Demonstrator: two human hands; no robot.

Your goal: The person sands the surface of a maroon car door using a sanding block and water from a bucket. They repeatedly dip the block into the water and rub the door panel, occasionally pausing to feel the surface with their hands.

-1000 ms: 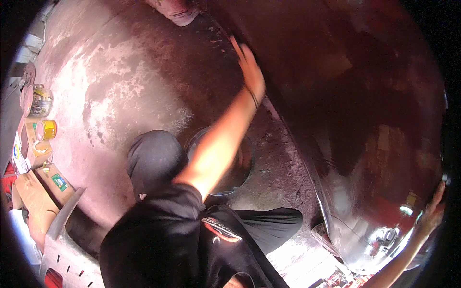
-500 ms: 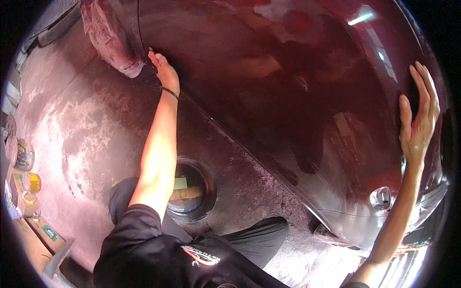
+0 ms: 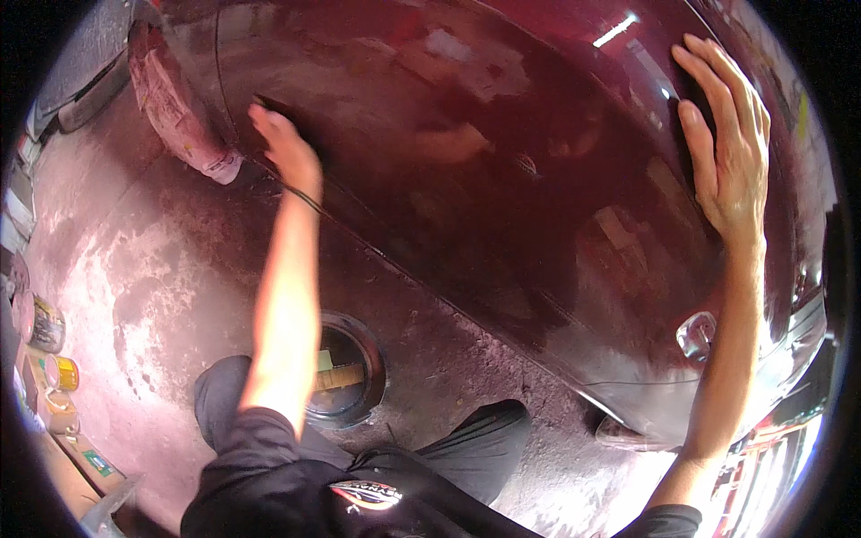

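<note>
A dark red car body panel [image 3: 430, 188], glossy in parts and dull or patchy in others, fills the upper right. My left hand [image 3: 289, 154] lies stretched out on its lower left part, near the panel seam; it is slightly blurred. A thin dark edge shows by its fingertips, and I cannot make out whether anything lies under the palm. On the panel's upper right my right hand [image 3: 734, 134] rests with fingers extended and thumb apart, holding nothing. Beside the left hand, a dusty, pinkish wrapped shape [image 3: 184, 121] covers what looks like a wheel.
Between my knees stands a round dark tub [image 3: 377, 377] with a light brown block [image 3: 339, 377] inside. Several cans, including a yellow one [image 3: 62, 372], line the left edge by a cardboard piece [image 3: 67, 471]. A clear fitting [image 3: 696, 336] sits on the panel below my right hand.
The view has shifted a little. My right hand has slid farther up the panel, away from me. My left hand has moved slightly nearer, still against the panel.
</note>
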